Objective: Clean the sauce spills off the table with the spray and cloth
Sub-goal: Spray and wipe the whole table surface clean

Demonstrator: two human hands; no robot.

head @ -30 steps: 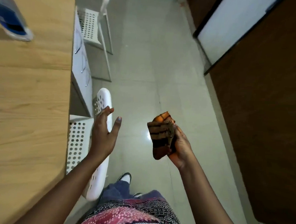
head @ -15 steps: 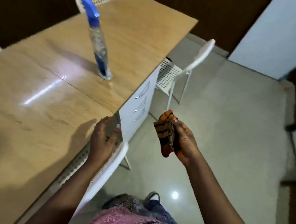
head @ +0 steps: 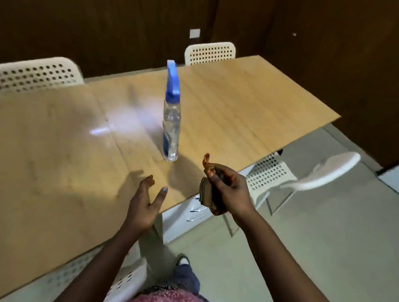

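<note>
Where the cloth (head: pixel 209 193) sits, bunched into a brown-and-orange striped wad, it is clamped in the right hand (head: pixel 232 191) — the thumb pressed on its upper face, the other fingers (head: pixel 216 172) curled round its back, one orange corner poking up above them. This hand hangs over the counter's near right edge, just beside the corner. The spray bottle (head: pixel 171 124), clear with a blue trigger head, stands upright on the wooden counter (head: pixel 55 154), beyond both hands and touching neither; it is nearer the right hand's fingertips than the left's. The left hand (head: pixel 142 205) hovers over the counter edge with palm turned inward, its fingers straight and spread, holding nothing — its shadow falls on the wood beside it. A bright glare lies on the counter left of the bottle. White perforated chairs stand round: one at the far end (head: pixel 210 53), one at far left (head: pixel 33 75), one at right (head: pixel 308 177) tucked partly under the counter. White drawers (head: pixel 195 210) show below the edge
</note>
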